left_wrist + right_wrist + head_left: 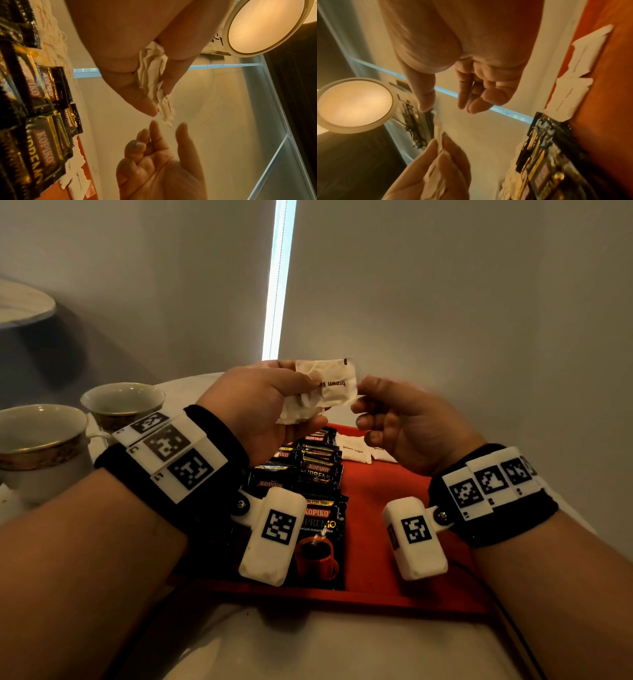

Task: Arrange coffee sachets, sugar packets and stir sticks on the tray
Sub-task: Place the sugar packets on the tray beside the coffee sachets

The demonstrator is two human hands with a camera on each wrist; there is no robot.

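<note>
Holding a crumpled bunch of sugar packets (317, 390) in the left hand (260, 409), pinched between thumb and fingers above the red tray (376, 563). Reaching in with the right hand (394, 419), loosely curled and holding nothing, just beside the top packet's edge. Better peeling off one packet by that free corner and laying it flat near the two sugar packets on the tray (356, 451), clear of the coffee sachets (315, 474).

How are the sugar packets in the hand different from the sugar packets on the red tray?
The held sugar packets are crumpled and bunched, gripped in the air by the left hand. The tray sugar packets lie flat and smooth on the red tray, untouched, beside the coffee sachets. Both are white paper printed "brown sugar".
</note>
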